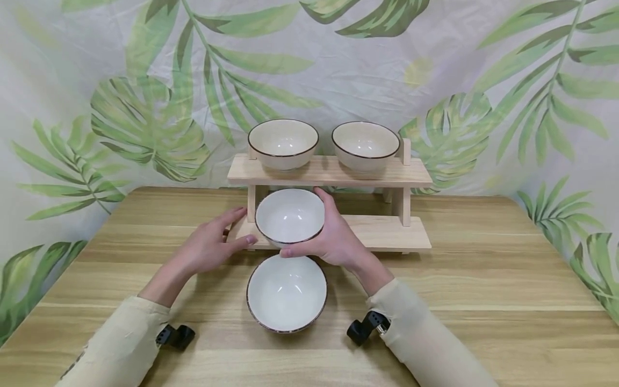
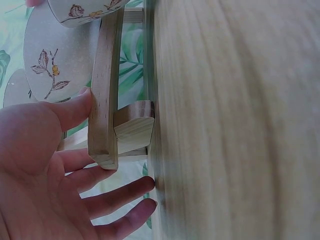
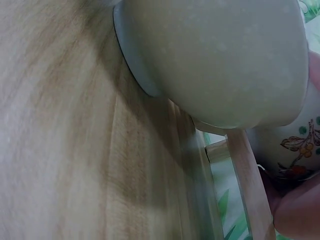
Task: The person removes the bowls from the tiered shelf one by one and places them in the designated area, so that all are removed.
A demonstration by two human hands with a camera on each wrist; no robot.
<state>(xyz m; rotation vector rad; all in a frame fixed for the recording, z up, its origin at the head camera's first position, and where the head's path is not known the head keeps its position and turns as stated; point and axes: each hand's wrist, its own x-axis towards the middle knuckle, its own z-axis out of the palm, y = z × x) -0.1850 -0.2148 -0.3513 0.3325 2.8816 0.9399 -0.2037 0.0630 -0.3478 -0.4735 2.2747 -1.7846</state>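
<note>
My right hand (image 1: 333, 234) grips a white bowl (image 1: 290, 215) with a dark rim, thumb at its front and fingers along its right side. This bowl overlaps the left part of the lower board (image 1: 387, 232) of a wooden two-tier shelf. At that board's left end, my left hand (image 1: 213, 244) touches the corner, its thumb on the board and its outer fingers extended. A leaf pattern shows on the held bowl (image 2: 50, 70) in the left wrist view. Another white bowl (image 1: 287, 293) stands upright on the table in front of the shelf, between my forearms.
Two cream bowls with dark rims, a left one (image 1: 282, 144) and a right one (image 1: 366, 145), stand side by side on the upper board (image 1: 314, 172). The wooden table (image 1: 483, 301) extends to both sides. A leaf-patterned cloth (image 1: 338, 70) hangs behind it.
</note>
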